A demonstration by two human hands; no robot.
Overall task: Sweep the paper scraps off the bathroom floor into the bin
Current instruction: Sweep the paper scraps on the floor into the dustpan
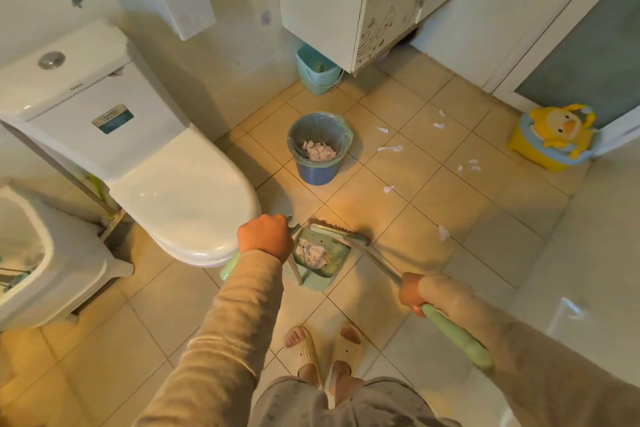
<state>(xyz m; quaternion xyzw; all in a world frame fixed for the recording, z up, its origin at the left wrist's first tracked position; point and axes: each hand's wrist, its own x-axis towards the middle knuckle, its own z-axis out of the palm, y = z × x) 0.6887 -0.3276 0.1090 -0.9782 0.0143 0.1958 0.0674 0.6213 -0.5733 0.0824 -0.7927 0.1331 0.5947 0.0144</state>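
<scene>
While left hand (pixel 265 236) grips dustpan (pixel 336 253), right hand (pixel 410 291) grips broom (pixel 453 334), scraps (pixel 389 148) on open tiles (pixel 433 204) beside bin (pixel 317 173)

Beige long sleeves (pixel 239 305), grey shorts (pixel 374 406), cream slippers (pixel 306 355)

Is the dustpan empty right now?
No, a pile of paper scraps lies inside the dustpan.

White paper scraps (pixel 389 148) lie scattered right of the upright blue bin (pixel 317 175), which holds more.
</scene>
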